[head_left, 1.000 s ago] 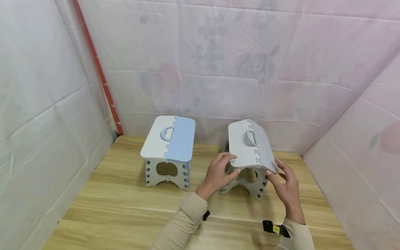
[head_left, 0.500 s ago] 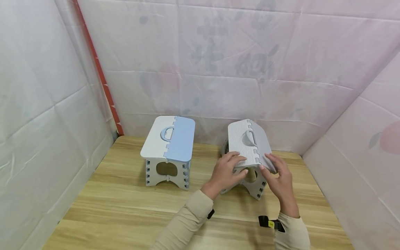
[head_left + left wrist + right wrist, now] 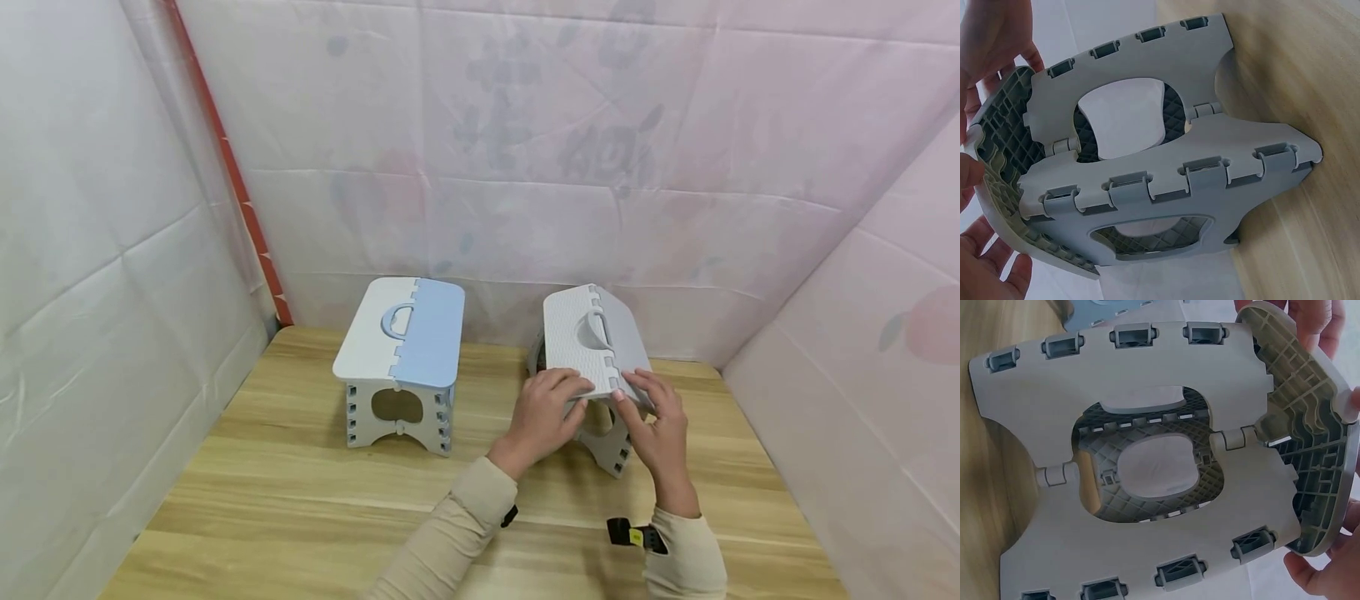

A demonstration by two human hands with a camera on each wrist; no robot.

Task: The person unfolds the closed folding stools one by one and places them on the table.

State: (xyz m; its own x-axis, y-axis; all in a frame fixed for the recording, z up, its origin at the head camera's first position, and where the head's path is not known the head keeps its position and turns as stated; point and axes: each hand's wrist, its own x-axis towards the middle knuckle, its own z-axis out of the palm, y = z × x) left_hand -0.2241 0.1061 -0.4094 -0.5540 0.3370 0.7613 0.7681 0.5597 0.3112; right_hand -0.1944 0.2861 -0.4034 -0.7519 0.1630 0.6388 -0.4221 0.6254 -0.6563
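A grey folding stool (image 3: 577,333) stands on the wooden table, its two seat halves sloping down from the hinge line. My left hand (image 3: 542,414) holds the near edge of the left half, fingers on top and thumb at the front edge. My right hand (image 3: 656,425) grips the near end of the right half, thumb by the hinge, fingers over the surface. In the left wrist view, the left hand (image 3: 991,265) is at the seat edge and the stool's ribbed underside shows. Fingertips of the right hand (image 3: 1329,569) curl at the seat's rim in the right wrist view.
A second folding stool (image 3: 427,333), white and blue with a flat top, stands to the left on the table (image 3: 300,500). White sheeting (image 3: 480,125) walls in the back and sides, with a red strip (image 3: 232,167) at the back left.
My right hand has moved left from the outer corner of the right half toward the hinge. My left hand has slid right along the near edge. The seat stays folded.
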